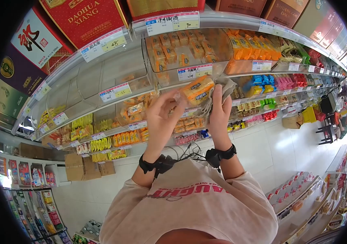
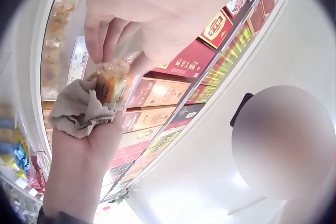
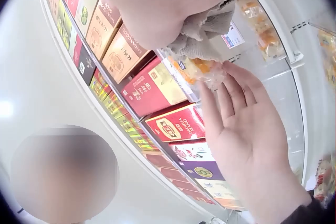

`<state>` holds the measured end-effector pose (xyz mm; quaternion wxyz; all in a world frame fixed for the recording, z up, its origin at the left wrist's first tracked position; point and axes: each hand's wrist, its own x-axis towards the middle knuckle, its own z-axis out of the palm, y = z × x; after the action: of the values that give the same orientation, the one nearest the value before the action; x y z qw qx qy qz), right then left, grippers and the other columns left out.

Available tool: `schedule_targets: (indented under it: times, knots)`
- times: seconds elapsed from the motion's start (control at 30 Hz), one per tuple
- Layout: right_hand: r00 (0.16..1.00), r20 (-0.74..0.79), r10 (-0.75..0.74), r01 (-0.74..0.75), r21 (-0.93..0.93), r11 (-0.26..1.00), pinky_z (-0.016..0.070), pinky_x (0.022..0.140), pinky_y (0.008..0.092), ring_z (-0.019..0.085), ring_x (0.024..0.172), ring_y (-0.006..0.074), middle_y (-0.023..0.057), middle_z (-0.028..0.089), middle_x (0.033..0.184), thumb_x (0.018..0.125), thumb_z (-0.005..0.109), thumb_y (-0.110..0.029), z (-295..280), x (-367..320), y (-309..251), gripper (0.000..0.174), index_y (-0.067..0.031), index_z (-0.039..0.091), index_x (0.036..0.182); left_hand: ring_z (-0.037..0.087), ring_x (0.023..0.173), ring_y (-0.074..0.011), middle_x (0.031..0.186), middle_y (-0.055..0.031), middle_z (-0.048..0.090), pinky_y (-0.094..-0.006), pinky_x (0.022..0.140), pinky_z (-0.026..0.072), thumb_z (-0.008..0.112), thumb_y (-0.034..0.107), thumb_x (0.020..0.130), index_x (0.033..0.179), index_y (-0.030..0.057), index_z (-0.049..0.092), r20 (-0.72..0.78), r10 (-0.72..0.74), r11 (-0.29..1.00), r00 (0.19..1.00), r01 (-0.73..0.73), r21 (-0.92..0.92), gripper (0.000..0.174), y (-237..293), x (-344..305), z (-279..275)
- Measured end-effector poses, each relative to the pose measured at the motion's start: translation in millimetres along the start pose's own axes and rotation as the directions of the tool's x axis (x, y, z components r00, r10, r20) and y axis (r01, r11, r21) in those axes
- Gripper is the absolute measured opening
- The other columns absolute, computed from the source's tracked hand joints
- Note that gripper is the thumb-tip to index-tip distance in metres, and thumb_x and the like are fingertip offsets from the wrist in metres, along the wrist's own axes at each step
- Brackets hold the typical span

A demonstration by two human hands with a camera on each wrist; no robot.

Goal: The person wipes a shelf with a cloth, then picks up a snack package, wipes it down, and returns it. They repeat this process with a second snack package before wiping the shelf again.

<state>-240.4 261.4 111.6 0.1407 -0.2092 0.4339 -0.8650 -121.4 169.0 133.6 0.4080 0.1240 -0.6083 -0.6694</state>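
An orange packaged snack (image 1: 198,90) in a clear wrapper is held up in front of the shelf, between both hands. My left hand (image 1: 164,110) pinches the clear end of its wrapper with thumb and fingertips; the left wrist view shows those fingers over the wrapper's crinkled top (image 2: 116,68). A crumpled grey cloth (image 1: 225,87) is in my right hand (image 1: 220,109), which grips it against the pack's other end. In the right wrist view the cloth (image 3: 202,37) covers part of the snack (image 3: 191,69), and my left palm (image 3: 244,124) faces the camera.
Behind the hands, a clear shelf bin (image 1: 185,53) holds similar orange packs. More bagged snacks (image 1: 252,46) fill bins to the right and below. Boxed bottles (image 1: 86,20) line the top shelf. Cardboard boxes (image 1: 85,166) stand on the floor at left. Dark cables (image 1: 187,152) hang between the wrists.
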Motion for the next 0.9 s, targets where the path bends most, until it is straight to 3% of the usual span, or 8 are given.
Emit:
schedule_targets:
  times: [0.1,0.2,0.3,0.4,0.5,0.6,0.63,0.9]
  knots:
    - [0.978,0.082,-0.192,0.207,-0.270,0.940,0.0429,0.069,0.0230,0.049,0.082,0.0032,-0.0031,0.062,0.091,0.106,0.056,-0.017,-8.5,7.4,-0.1,0.019,-0.0001,0.063,0.109,0.067,0.099,-0.0140,0.108,-0.0100,0.069,-0.0297,0.089,0.0548,0.075,0.001,0.090,0.125,-0.0101,0.064,0.098,-0.087,0.996,0.991,0.087,0.004,0.039,4.6,1.5,-3.8]
    - [0.956,0.176,-0.235,0.291,-0.464,0.837,0.0424,0.068,0.0229,0.048,0.078,0.0037,-0.0035,0.061,0.083,0.104,0.058,-0.013,-7.4,7.5,-7.2,0.015,0.0007,0.065,0.102,0.067,0.101,-0.0139,0.111,-0.0107,0.069,-0.0301,0.091,0.0548,0.076,0.002,0.090,0.128,-0.0094,0.062,0.175,-0.123,0.988,0.977,0.103,0.119,0.042,3.9,0.3,-7.6]
    - [0.959,0.174,-0.223,0.280,-0.460,0.843,0.0430,0.066,0.0232,0.049,0.075,0.0038,-0.0038,0.060,0.078,0.103,0.060,-0.012,-2.6,9.4,-14.5,0.016,0.0017,0.065,0.099,0.066,0.104,-0.0140,0.114,-0.0112,0.069,-0.0298,0.091,0.0549,0.076,0.004,0.090,0.130,-0.0086,0.061,0.212,-0.180,0.973,0.960,0.143,0.182,0.045,-2.0,-1.2,-13.0]
    - [0.974,0.138,-0.177,0.216,-0.360,0.908,0.0444,0.067,0.0233,0.051,0.078,0.0036,-0.0028,0.062,0.085,0.104,0.060,-0.016,-7.2,10.7,-7.4,0.018,0.0012,0.065,0.106,0.066,0.105,-0.0143,0.116,-0.0121,0.069,-0.0300,0.092,0.0553,0.075,0.004,0.091,0.129,-0.0084,0.062,0.204,-0.207,0.973,0.957,0.180,0.144,0.043,-2.6,-0.5,-16.0]
    - [0.987,-0.139,0.082,-0.076,0.049,0.996,0.0462,0.070,0.0238,0.054,0.083,0.0036,-0.0017,0.064,0.095,0.105,0.060,-0.023,-0.8,10.4,-8.0,0.025,0.0003,0.063,0.113,0.065,0.106,-0.0150,0.116,-0.0117,0.068,-0.0309,0.094,0.0557,0.073,0.004,0.092,0.128,-0.0076,0.064,0.143,-0.174,0.984,0.974,0.166,0.064,0.039,3.5,0.5,-10.8]
    - [0.983,-0.014,0.181,-0.182,-0.057,0.982,0.0470,0.074,0.0238,0.055,0.088,0.0043,-0.0008,0.064,0.102,0.106,0.059,-0.028,-5.4,1.2,-4.9,0.030,-0.0006,0.060,0.119,0.065,0.108,-0.0161,0.114,-0.0102,0.068,-0.0318,0.096,0.0557,0.071,0.003,0.094,0.129,-0.0059,0.064,0.115,-0.067,0.994,0.991,0.057,0.091,0.037,-1.0,1.2,-4.6]
    - [0.989,0.111,0.099,-0.074,-0.210,0.975,0.0466,0.078,0.0237,0.055,0.090,0.0051,-0.0002,0.064,0.101,0.106,0.059,-0.028,-2.9,-0.4,-0.8,0.032,0.0001,0.060,0.120,0.064,0.108,-0.0166,0.113,-0.0097,0.068,-0.0321,0.097,0.0557,0.070,0.003,0.095,0.129,-0.0053,0.064,0.118,-0.024,0.993,0.993,0.010,0.118,0.036,-2.7,1.1,-3.2]
    - [0.930,0.360,0.079,0.064,-0.367,0.928,0.0494,0.085,0.0288,0.060,0.097,0.0109,0.0063,0.068,0.108,0.101,0.065,-0.020,10.8,-10.8,3.7,0.031,0.0027,0.059,0.121,0.066,0.098,-0.0125,0.111,-0.0088,0.068,-0.0263,0.086,0.0533,0.070,0.003,0.094,0.130,-0.0034,0.065,0.105,0.099,0.931,0.990,-0.129,0.341,0.037,-10.5,6.8,-20.2]
